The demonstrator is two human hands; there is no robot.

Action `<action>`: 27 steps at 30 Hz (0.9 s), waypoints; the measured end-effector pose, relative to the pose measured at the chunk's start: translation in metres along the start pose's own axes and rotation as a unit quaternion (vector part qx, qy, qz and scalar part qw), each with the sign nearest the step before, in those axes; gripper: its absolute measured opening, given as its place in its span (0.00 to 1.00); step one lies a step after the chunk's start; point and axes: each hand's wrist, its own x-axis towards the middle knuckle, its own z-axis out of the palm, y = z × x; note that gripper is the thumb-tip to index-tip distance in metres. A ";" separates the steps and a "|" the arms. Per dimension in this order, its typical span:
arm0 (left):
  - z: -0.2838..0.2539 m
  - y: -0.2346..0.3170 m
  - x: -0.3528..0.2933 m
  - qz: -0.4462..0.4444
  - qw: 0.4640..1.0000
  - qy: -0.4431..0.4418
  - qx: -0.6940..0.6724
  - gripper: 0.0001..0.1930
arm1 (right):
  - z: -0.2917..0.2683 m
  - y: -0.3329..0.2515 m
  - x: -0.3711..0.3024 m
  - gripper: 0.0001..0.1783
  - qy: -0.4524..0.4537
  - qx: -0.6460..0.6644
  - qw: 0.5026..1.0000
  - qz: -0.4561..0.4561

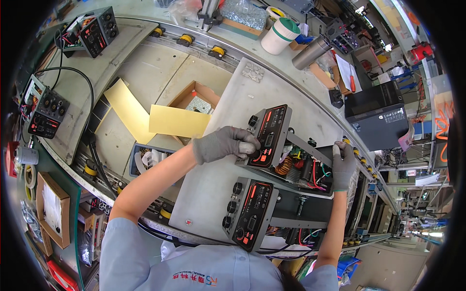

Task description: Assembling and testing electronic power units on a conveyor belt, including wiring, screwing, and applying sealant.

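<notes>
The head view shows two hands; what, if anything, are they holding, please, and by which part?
The device between them: left hand at its front panel, right hand at its rear end; whether either grips is unclear.

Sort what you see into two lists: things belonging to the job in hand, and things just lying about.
Likely in the job:
open-cased unit, with left hand and right hand at it
second open-cased unit, beside it

Apparently just lying about:
green-lidded white tub
metal flask
yellow sheets

2 grey gloves [216, 145], seemingly knitted; blue shirt [128, 252].
</notes>
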 end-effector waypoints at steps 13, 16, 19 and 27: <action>0.018 -0.017 -0.005 0.076 0.993 0.087 0.026 0.11 | 0.004 0.011 0.001 0.09 0.005 0.054 0.998 0.042; 0.015 -0.019 -0.004 0.058 0.997 0.053 -0.005 0.10 | 0.001 0.005 0.002 0.09 0.001 0.044 0.998 0.054; 0.014 -0.015 -0.003 0.056 0.997 0.043 0.018 0.10 | 0.002 0.003 0.001 0.10 0.000 0.044 0.997 0.057; 0.025 0.003 -0.020 0.082 0.991 0.094 0.050 0.18 | 0.001 -0.002 0.000 0.09 0.011 0.051 0.997 0.048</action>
